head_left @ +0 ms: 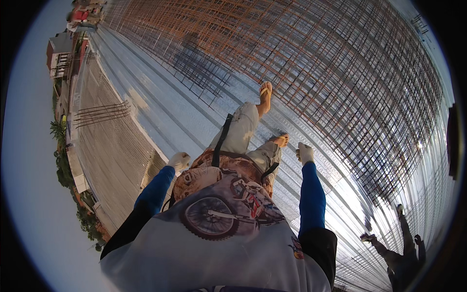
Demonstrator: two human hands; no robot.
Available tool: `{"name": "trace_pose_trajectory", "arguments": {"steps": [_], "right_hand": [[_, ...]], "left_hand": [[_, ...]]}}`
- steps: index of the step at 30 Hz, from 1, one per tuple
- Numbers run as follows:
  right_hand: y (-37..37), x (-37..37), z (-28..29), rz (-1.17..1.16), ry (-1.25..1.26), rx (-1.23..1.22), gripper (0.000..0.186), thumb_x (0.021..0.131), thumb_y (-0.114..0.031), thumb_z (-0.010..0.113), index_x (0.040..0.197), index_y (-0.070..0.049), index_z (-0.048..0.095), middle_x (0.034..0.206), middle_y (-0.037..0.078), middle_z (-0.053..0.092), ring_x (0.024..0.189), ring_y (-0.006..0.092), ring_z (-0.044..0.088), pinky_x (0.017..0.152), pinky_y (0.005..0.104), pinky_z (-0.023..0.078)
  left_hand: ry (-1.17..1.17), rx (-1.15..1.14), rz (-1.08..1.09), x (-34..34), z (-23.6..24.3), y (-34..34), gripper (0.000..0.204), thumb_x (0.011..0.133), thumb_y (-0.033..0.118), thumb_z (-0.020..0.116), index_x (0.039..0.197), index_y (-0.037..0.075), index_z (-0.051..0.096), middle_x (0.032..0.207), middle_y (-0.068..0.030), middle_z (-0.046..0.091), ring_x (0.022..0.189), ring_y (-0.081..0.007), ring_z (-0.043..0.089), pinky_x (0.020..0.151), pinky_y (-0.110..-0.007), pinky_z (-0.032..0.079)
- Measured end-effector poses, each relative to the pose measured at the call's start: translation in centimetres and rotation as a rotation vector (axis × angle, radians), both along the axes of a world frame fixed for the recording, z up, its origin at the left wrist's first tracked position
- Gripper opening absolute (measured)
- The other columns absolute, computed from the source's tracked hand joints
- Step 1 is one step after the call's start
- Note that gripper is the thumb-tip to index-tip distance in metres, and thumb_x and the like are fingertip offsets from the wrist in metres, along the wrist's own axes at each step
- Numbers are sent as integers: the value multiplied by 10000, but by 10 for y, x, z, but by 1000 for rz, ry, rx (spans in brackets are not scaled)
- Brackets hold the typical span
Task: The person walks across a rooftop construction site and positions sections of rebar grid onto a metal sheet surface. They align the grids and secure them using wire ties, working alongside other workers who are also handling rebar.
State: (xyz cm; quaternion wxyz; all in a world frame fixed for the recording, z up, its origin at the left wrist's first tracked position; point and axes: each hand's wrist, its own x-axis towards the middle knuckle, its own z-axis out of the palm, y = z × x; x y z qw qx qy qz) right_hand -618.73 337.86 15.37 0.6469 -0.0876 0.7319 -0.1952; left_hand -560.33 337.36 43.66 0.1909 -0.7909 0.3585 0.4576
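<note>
Two gloved hands hang free at the person's sides as they stride across a ribbed, silvery corrugated metal roof deck (160, 104): the left hand (179, 160), in a pale work glove over a blue sleeve, looks loosely curled with nothing in it, and the right hand (305, 153), gloved the same way, also carries nothing, though whether its fingers (302, 147) are relaxed or bunched I cannot tell. Both feet wear yellow flip-flop sandals (265, 91), one stepped well forward, near the edge of a wide rusty-brown grid of steel reinforcing mesh (316, 63) that lies over the decking ahead and to the right. The step in hand reads as walking towards that mesh, empty-handed. Stepping onto it would call for careful footing between the bars, given the open sandals. Another person (401, 253) crouches at the lower right.
</note>
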Motion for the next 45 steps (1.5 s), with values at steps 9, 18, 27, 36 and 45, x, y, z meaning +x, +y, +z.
{"name": "trace_pose_trajectory", "arguments": {"steps": [9,18,27,36,45], "right_hand": [[86,32,44,88,138,67,403,965,-412,646,1022,-16,695,741,61,679,524,149,583,442,305,409],[-28,140,68,534,495,23,553,892,-534,625,946,-8,785,937,239,762,958,406,734,858,477,552],[-293,351,218,625,358,-526,500,968,-469,601,1172,-38,751,1081,213,760,1063,398,709,944,454,538],[-298,313,171,554,537,-420,509,931,-476,615,1134,-32,758,1057,241,752,1039,416,708,911,479,541],[-113,301,100,601,342,261,525,895,-454,631,863,58,742,750,200,728,663,288,728,635,428,565]], "left_hand": [[202,-228,-297,12,-69,-6,436,1030,348,574,1137,-42,737,1040,-211,770,950,-356,731,837,-433,541],[313,-115,-118,159,-131,-1,407,1001,323,644,1114,-57,734,966,-157,759,853,-218,699,732,-367,527],[355,-204,425,211,-106,-82,267,909,223,667,1002,-18,738,755,-86,697,601,-168,612,561,-331,480],[587,-407,129,284,-243,-55,394,949,308,675,1078,-61,729,938,-162,766,873,-257,718,766,-391,548],[526,-292,401,306,-183,-58,405,977,333,687,1099,-50,743,952,-98,762,864,-148,679,756,-335,538]]}}
